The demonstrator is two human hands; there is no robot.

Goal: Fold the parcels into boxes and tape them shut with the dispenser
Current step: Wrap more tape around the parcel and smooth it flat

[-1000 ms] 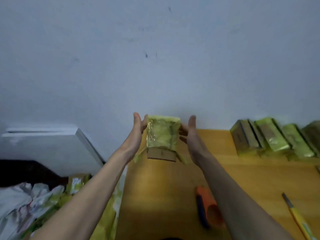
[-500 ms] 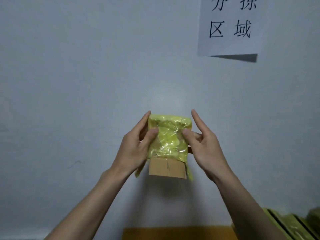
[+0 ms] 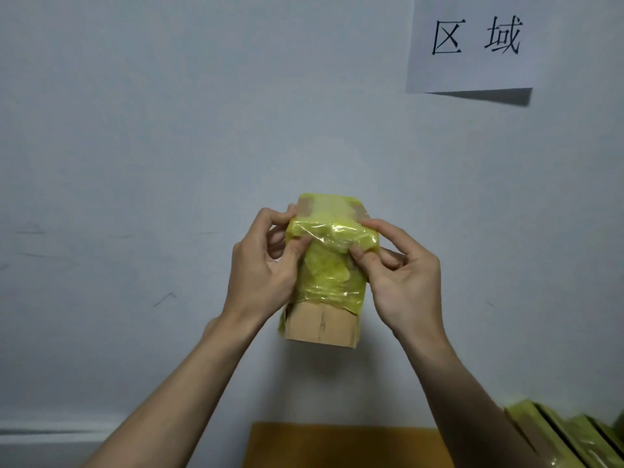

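Left hand and right hand both pinch the crinkled yellow plastic wrap on a brown cardboard box (raised before the wall).

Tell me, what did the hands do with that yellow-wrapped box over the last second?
They lifted the box from just above the wooden table up in front of the wall. A second ago both hands flanked it with straight fingers; now the left hand and right hand pinch the yellow film on its near face. The view tilted up, revealing a paper sign. The box stayed upright between both hands.
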